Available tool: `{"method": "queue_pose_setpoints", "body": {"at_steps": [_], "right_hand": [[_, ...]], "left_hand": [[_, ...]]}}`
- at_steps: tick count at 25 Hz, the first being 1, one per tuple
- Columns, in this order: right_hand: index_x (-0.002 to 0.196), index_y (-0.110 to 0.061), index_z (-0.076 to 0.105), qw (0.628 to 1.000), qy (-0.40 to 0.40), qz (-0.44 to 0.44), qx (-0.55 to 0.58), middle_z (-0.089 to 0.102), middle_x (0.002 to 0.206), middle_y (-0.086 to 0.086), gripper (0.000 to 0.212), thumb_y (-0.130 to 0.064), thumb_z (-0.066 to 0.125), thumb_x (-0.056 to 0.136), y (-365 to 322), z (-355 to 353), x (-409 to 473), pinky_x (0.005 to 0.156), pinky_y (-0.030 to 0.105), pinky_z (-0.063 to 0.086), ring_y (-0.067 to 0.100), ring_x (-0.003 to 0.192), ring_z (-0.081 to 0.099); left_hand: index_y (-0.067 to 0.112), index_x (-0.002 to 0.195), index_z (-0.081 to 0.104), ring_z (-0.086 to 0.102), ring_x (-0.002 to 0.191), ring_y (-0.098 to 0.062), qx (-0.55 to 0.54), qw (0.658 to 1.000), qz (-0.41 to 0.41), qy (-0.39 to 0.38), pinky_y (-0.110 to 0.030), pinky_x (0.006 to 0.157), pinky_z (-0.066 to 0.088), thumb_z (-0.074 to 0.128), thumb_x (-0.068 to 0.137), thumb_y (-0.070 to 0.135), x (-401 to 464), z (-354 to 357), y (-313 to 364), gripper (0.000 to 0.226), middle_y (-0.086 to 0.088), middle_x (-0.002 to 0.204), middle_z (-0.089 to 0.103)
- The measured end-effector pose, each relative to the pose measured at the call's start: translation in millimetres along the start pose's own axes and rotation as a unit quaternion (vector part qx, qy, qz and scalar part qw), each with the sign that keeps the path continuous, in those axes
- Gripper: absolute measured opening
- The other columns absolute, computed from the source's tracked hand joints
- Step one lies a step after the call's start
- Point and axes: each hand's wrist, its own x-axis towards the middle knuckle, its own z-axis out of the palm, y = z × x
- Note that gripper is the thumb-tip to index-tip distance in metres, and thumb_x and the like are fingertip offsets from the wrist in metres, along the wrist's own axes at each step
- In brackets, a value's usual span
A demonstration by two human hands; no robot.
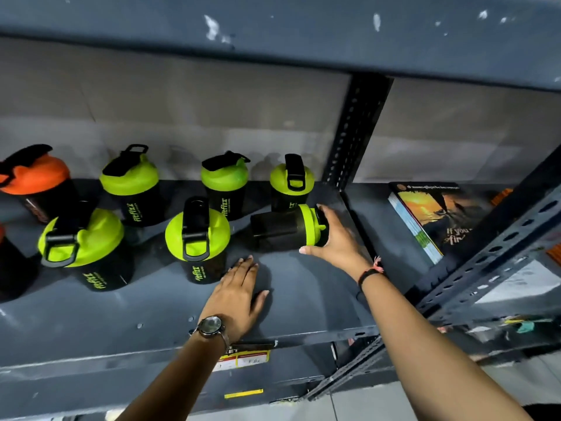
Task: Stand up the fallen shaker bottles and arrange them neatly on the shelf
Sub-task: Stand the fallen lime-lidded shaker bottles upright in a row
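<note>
A black shaker bottle with a lime-green lid (pixel 282 227) lies on its side on the dark grey shelf (pixel 303 299), lid pointing right. My right hand (pixel 337 238) wraps around its lid end, thumb below and fingers above. My left hand (pixel 238 294) rests flat and open on the shelf in front of an upright green-lidded shaker (pixel 198 241). Several more green-lidded shakers stand upright: one at front left (pixel 83 244) and three along the back (pixel 132 185), (pixel 226 183), (pixel 290 183). An orange-lidded shaker (pixel 36 180) stands at the far left.
A perforated metal upright (pixel 355 132) stands at the shelf's back right. Beyond it, a stack of books (pixel 437 217) lies on the neighbouring shelf. Another shelf board (pixel 273 34) hangs overhead. A diagonal rack post (pixel 498 247) crosses at right. Price labels (pixel 243 358) sit on the front edge.
</note>
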Motion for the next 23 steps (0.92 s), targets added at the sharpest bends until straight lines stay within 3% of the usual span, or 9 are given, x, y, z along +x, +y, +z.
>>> {"method": "queue_pose_setpoints", "body": {"at_steps": [3,5,7,10,13,15,18,21,23], "right_hand": [[0.135,-0.020,0.031,0.996,0.061,-0.057,-0.013,0.043,0.137,0.006,0.090,-0.022,0.083,0.061,-12.4,-10.8,-12.4,0.099,0.026,0.033,0.025,0.125,0.042],[0.135,-0.023,0.030,0.983,0.070,-0.128,-0.109,0.042,0.133,0.006,0.091,-0.023,0.081,0.060,-30.8,-29.9,-20.5,0.108,0.034,0.031,0.028,0.122,0.044],[0.137,-0.024,0.026,0.946,0.026,-0.181,-0.266,0.039,0.135,0.003,0.093,-0.024,0.078,0.061,-53.2,-46.7,-27.5,0.114,0.046,0.023,0.029,0.124,0.041],[0.137,-0.023,0.024,0.902,-0.056,-0.205,-0.376,0.033,0.139,0.000,0.091,-0.022,0.078,0.063,-74.5,-46.2,-35.7,0.115,0.048,0.020,0.025,0.128,0.034],[0.139,-0.023,0.021,0.907,-0.096,-0.180,-0.368,0.029,0.141,0.001,0.097,-0.024,0.080,0.062,-76.6,-36.1,-40.7,0.112,0.047,0.025,0.026,0.129,0.030],[0.140,-0.024,0.019,0.926,-0.123,-0.152,-0.324,0.026,0.144,0.001,0.099,-0.029,0.080,0.063,-77.7,-41.6,-40.9,0.115,0.051,0.020,0.026,0.132,0.027],[0.142,-0.026,0.021,0.947,-0.130,-0.141,-0.259,0.025,0.148,0.000,0.073,-0.036,0.062,0.082,-79.1,-54.0,-34.6,0.116,0.053,0.012,0.024,0.137,0.022],[0.136,-0.024,0.036,0.937,-0.095,-0.161,-0.295,0.040,0.139,0.005,0.047,-0.032,0.047,0.091,-80.0,-56.3,-28.2,0.110,0.048,0.027,0.026,0.129,0.032],[0.134,-0.025,0.037,0.935,-0.078,-0.154,-0.310,0.044,0.134,0.007,0.047,-0.038,0.047,0.090,-83.5,-52.2,-29.3,0.105,0.045,0.036,0.029,0.125,0.038]], "left_hand": [[-0.003,0.117,0.048,0.049,0.114,-0.037,-0.006,1.000,0.002,0.010,-0.050,0.093,0.038,0.034,0.080,0.042,0.9,2.3,-3.4,0.060,-0.024,0.125,0.052],[-0.004,0.116,0.049,0.049,0.113,-0.037,-0.013,1.000,0.001,0.010,-0.043,0.094,0.039,0.034,0.079,0.041,1.2,0.9,-2.8,0.060,-0.024,0.125,0.052],[-0.004,0.114,0.051,0.051,0.111,-0.038,-0.015,1.000,0.003,0.010,-0.049,0.091,0.041,0.034,0.079,0.041,1.7,0.3,-2.2,0.059,-0.025,0.123,0.053],[-0.003,0.115,0.051,0.050,0.112,-0.037,-0.020,1.000,0.001,0.007,-0.053,0.091,0.039,0.034,0.079,0.041,1.8,-0.5,-2.3,0.060,-0.025,0.124,0.052],[-0.004,0.117,0.049,0.048,0.114,-0.038,-0.025,1.000,0.003,0.004,-0.052,0.094,0.036,0.033,0.079,0.042,1.8,-1.1,-2.4,0.061,-0.025,0.126,0.051],[-0.004,0.118,0.048,0.047,0.115,-0.039,-0.030,1.000,0.003,0.006,-0.052,0.095,0.035,0.032,0.079,0.042,1.6,-1.7,-2.1,0.062,-0.026,0.126,0.050],[-0.004,0.116,0.049,0.048,0.113,-0.040,-0.037,0.999,0.002,0.004,-0.053,0.093,0.036,0.033,0.079,0.042,1.3,-2.1,-2.3,0.061,-0.026,0.124,0.052],[-0.005,0.116,0.049,0.048,0.113,-0.040,-0.039,0.999,0.003,0.003,-0.053,0.094,0.035,0.033,0.078,0.042,1.7,-2.3,-2.2,0.062,-0.027,0.124,0.052],[-0.005,0.115,0.050,0.048,0.113,-0.040,-0.037,0.999,0.004,0.005,-0.053,0.093,0.036,0.033,0.078,0.042,1.6,-2.7,-2.0,0.062,-0.027,0.123,0.052]]}}
